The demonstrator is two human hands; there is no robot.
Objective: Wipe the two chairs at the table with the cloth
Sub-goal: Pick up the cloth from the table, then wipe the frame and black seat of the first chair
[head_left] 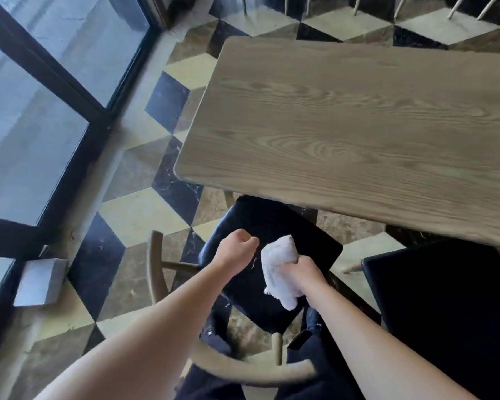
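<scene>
White and folded, the cloth (280, 272) is gripped in the curled fingers of the right hand (305, 274), above the dark seat of the first chair (267, 226). The left hand (237, 249) is just beside it, its fingers curled into a loose fist that holds nothing. This chair is partly under the wooden table (358, 125). The second chair (445, 298), also with a dark seat, stands to the right. The floor (145, 209) has tiles in a cube pattern.

Two chairs (272, 226) (445, 298) before table (358, 125); window (41, 111) left.
</scene>
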